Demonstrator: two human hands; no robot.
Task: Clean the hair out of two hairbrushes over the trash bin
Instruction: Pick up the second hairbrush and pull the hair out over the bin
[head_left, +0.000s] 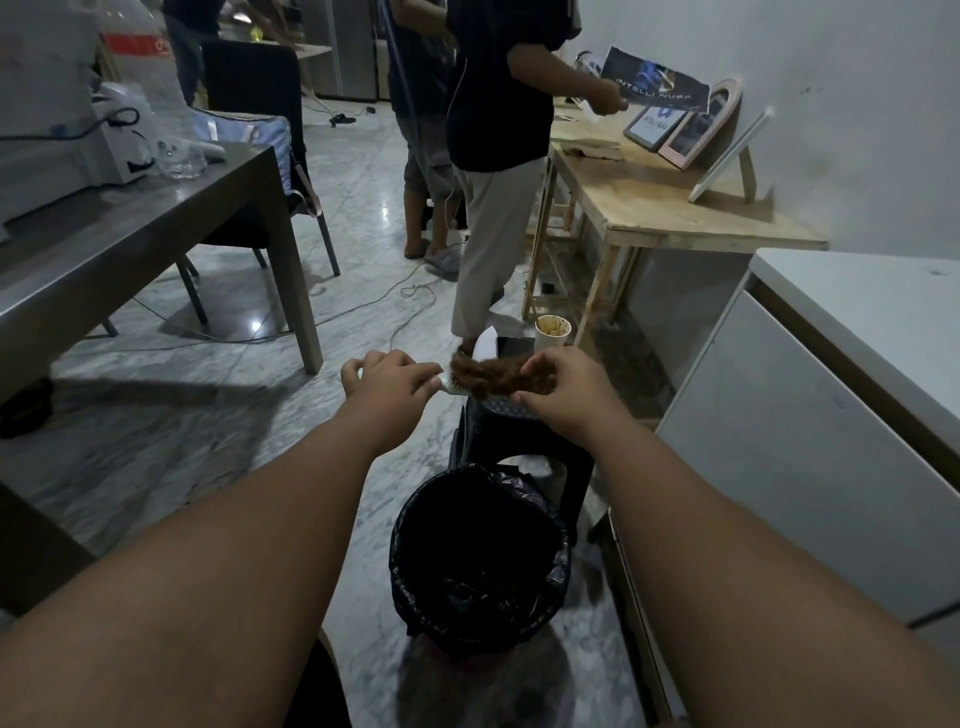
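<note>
Two-handed, stripped one hairbrush (445, 383): gripped its handle in the left hand (387, 376), fingers curled round it, and pinched the matted brown hair (483, 376) with the right hand (561, 387). Held both beyond the trash bin (402, 540), over a dark stool (519, 426). Next, probably needed to tug the hair free and release it above the bin.

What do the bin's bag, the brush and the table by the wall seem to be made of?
Bag: thin black plastic film, glossy and crinkled over the rim. Brush: probably smooth white plastic, though the hair hides most of it. Table: pale bare wood, likely plywood, matte, with visible grain.
</note>
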